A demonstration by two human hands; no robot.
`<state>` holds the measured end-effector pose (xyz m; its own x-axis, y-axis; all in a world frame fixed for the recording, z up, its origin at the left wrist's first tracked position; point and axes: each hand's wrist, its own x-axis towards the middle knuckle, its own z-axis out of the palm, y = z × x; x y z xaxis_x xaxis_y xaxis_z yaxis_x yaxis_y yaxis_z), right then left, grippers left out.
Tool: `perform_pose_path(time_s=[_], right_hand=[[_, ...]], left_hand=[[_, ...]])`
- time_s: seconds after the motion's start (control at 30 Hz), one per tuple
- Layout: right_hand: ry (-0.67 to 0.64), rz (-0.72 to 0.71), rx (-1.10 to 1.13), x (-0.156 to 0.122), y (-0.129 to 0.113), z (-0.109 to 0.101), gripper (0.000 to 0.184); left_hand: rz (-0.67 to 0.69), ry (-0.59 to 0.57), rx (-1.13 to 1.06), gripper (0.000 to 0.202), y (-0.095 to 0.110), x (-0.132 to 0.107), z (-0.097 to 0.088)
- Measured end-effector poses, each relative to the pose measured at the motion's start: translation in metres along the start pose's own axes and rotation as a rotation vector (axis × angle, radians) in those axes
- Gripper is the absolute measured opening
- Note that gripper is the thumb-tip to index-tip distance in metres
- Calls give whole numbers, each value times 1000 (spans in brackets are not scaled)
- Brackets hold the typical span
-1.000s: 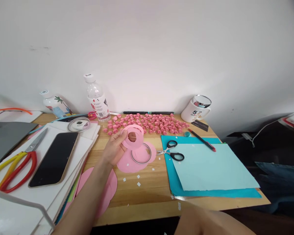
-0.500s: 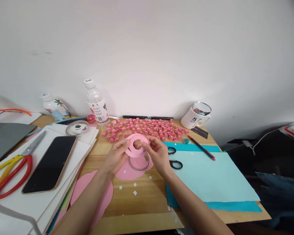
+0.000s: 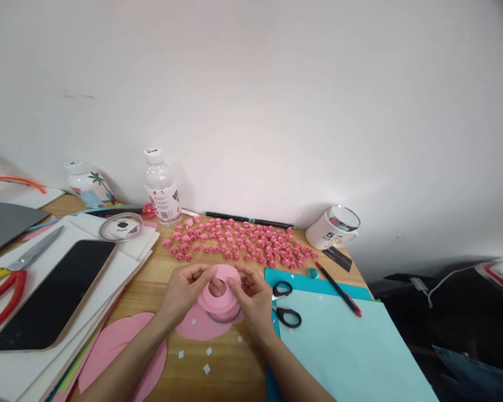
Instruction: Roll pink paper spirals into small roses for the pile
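Between both hands is a curled pink paper spiral (image 3: 220, 301) with a round opening in its middle. My left hand (image 3: 188, 290) pinches its upper left edge between thumb and fingers. On the opposite side my right hand (image 3: 251, 293) grips it, thumb on the front and fingers behind. Just below lies a scalloped pink paper piece (image 3: 193, 330), and part of a ring-shaped rim shows on it under the spiral. Another pink paper shape (image 3: 121, 346) lies partly under my left forearm. Many small rolled pink paper roses (image 3: 235, 240) are spread behind the hands.
Black-handled scissors (image 3: 289, 317) rest on blue paper sheets (image 3: 339, 340) at right, near a pen (image 3: 339, 289) and a mug (image 3: 333, 228). At left are a phone (image 3: 58, 296), red-and-yellow scissors (image 3: 12, 285), a tape roll (image 3: 121, 227) and a bottle (image 3: 163, 190). White scraps (image 3: 207, 369) dot the table.
Both hands have brought the pink spiral lower and nearer, and its coils now sit closer together. The view has tilted slightly up and shifted. Both hands keep their hold.
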<state>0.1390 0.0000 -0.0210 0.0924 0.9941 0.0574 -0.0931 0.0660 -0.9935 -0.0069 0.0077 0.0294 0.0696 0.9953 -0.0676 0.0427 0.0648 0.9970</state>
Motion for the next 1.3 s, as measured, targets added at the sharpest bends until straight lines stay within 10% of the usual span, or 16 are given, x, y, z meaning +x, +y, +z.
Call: perform_pose_path(time_s=[1.3], right_hand=[[-73,-118,-121,15,5,-1,19]], left_hand=[[49,139,-2,16,-22,4,1]])
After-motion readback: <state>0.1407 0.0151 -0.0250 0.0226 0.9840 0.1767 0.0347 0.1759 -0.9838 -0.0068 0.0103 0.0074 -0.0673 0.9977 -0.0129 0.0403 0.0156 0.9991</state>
